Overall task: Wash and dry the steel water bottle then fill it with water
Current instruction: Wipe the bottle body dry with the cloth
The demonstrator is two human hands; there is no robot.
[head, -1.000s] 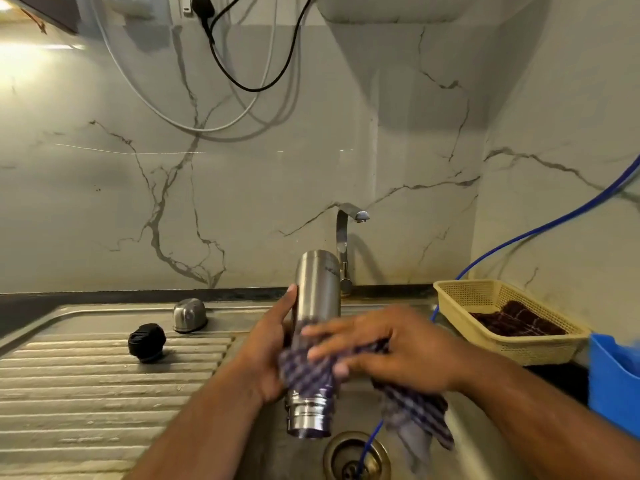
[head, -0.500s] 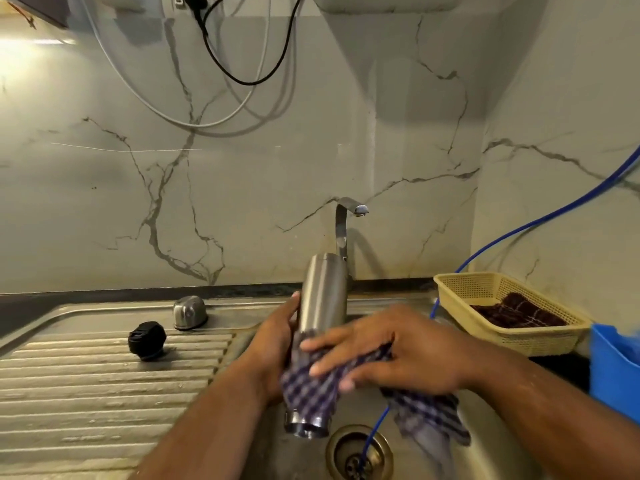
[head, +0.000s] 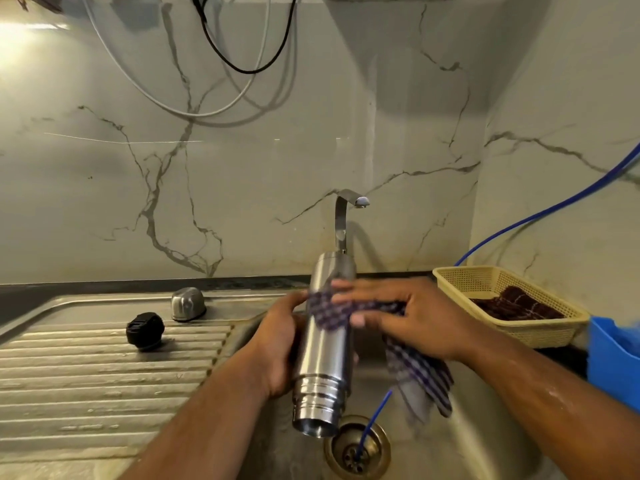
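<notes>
On my feed, far left, the ribbed drainboard [head: 104, 375] carries a black cap [head: 144, 330] and, just behind it, a small steel lid [head: 188, 303]; the two sit apart. Next comes the left hand [head: 280, 348], wrapped round the bottle [head: 325, 341] from its left side, thumb lying up along the steel; the other fingers are hidden behind it, so I cannot tell how they lie. The bottle hangs upside down over the sink [head: 485, 427], slightly tilted, its open mouth just above the drain [head: 356, 448] and its base in front of the tap [head: 343, 220]. The right hand [head: 408, 320] curves over a checked cloth [head: 415, 372], fingers a little spread, pressing it round the bottle's upper part; the loose end dangles below the palm. A thin blue tube [head: 375, 414] dips into the drain. Right of that stand a yellow basket [head: 554, 334] and a blue tub [head: 613, 362].
</notes>
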